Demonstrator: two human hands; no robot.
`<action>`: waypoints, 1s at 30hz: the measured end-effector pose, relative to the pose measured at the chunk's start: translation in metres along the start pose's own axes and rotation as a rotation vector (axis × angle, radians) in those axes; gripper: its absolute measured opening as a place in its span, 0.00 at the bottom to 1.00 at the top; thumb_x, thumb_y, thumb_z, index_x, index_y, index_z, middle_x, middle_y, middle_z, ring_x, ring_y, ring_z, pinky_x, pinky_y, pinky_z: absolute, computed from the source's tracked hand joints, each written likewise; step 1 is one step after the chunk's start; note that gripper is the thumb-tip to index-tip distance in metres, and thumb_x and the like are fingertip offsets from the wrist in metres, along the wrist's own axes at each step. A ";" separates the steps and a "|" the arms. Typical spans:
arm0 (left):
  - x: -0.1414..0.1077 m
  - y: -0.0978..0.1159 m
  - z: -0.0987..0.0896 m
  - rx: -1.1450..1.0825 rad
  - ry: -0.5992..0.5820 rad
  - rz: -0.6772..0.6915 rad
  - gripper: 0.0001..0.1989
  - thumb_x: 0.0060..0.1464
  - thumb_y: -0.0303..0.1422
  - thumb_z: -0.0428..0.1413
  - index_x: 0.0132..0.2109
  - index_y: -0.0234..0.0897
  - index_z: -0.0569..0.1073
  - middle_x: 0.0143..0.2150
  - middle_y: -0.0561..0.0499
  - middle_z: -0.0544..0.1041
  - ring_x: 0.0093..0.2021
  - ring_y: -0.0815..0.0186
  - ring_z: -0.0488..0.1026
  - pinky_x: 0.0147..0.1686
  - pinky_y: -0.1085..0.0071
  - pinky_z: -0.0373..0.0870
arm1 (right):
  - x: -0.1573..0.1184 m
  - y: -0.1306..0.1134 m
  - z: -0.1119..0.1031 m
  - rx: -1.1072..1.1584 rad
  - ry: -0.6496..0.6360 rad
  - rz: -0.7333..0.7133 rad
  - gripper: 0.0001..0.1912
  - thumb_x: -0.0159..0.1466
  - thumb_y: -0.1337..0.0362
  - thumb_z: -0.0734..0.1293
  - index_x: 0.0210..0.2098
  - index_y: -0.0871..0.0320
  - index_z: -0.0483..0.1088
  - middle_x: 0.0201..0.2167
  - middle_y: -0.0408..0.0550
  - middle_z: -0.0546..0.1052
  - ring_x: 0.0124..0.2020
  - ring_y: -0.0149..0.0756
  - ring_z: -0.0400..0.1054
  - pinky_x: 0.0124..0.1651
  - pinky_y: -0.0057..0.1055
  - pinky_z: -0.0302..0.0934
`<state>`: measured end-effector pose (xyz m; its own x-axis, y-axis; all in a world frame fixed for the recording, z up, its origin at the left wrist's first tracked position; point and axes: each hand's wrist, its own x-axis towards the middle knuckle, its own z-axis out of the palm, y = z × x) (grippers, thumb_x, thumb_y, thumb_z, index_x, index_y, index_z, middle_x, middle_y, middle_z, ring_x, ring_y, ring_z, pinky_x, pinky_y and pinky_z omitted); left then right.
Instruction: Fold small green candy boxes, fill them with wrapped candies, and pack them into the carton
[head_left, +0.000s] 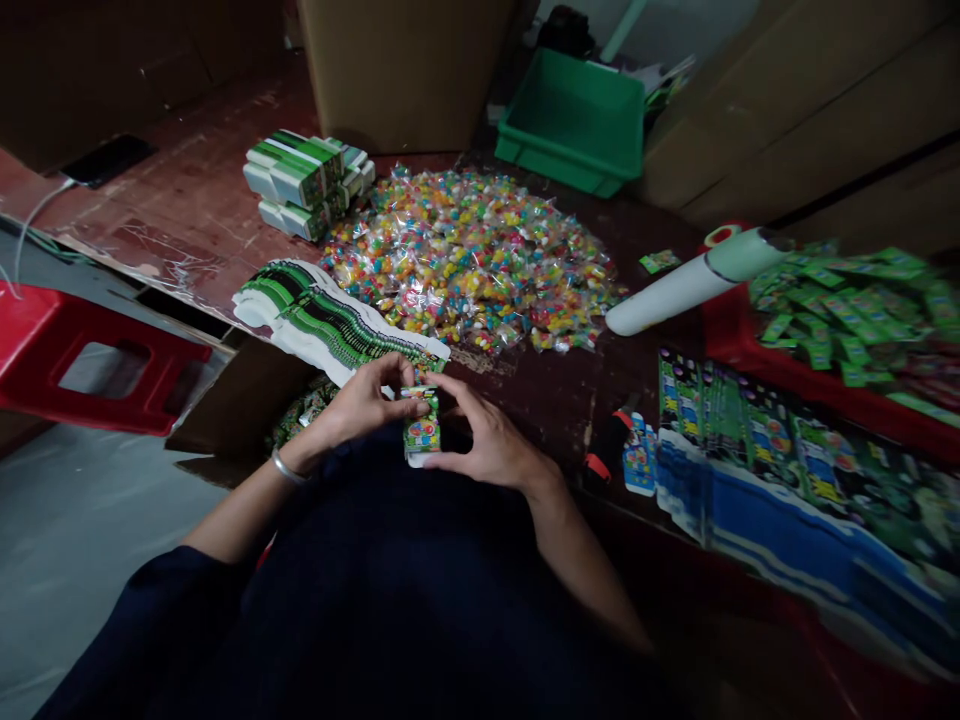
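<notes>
A small green printed box is held upright between both hands, close to my body at the table's front edge. The thumb and fingers of my left hand pinch its upper part. My right hand curves round its right side, with the thumb at the bottom and the fingertips near the top. Just beyond the hands lies a long fanned row of flat green and white cartons. Behind that is a large heap of clear packets of colourful candy.
Bundled green cartons stand at the back left, a green bin at the back. Rightward are a white tube, a red tray of green packs, a black-and-red tool and blue cartons. An open cardboard box sits lower left.
</notes>
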<state>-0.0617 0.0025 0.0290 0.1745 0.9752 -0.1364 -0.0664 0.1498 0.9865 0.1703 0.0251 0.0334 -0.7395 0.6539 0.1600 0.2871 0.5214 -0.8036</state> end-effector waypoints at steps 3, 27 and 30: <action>-0.002 0.002 -0.017 -0.045 0.052 -0.043 0.23 0.43 0.31 0.73 0.43 0.36 0.70 0.34 0.56 0.73 0.30 0.72 0.72 0.28 0.77 0.70 | 0.004 0.025 -0.008 0.093 0.117 0.140 0.49 0.56 0.53 0.81 0.71 0.48 0.60 0.64 0.57 0.75 0.62 0.51 0.73 0.50 0.44 0.78; 0.003 -0.018 0.010 0.214 0.017 0.038 0.14 0.59 0.40 0.64 0.45 0.35 0.76 0.38 0.49 0.80 0.35 0.63 0.77 0.34 0.71 0.71 | 0.024 0.034 -0.024 0.106 0.802 0.263 0.18 0.61 0.49 0.77 0.34 0.53 0.69 0.25 0.38 0.75 0.18 0.29 0.65 0.22 0.28 0.62; 0.001 -0.015 0.019 0.326 0.027 0.092 0.13 0.60 0.39 0.63 0.47 0.35 0.77 0.40 0.46 0.83 0.38 0.60 0.79 0.37 0.68 0.74 | 0.027 0.008 -0.013 0.042 0.831 0.219 0.18 0.62 0.49 0.77 0.31 0.53 0.69 0.24 0.40 0.76 0.21 0.31 0.68 0.27 0.30 0.66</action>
<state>-0.0417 -0.0024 0.0154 0.1561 0.9868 -0.0435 0.2377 0.0052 0.9713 0.1604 0.0543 0.0382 0.0207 0.9352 0.3536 0.3361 0.3266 -0.8834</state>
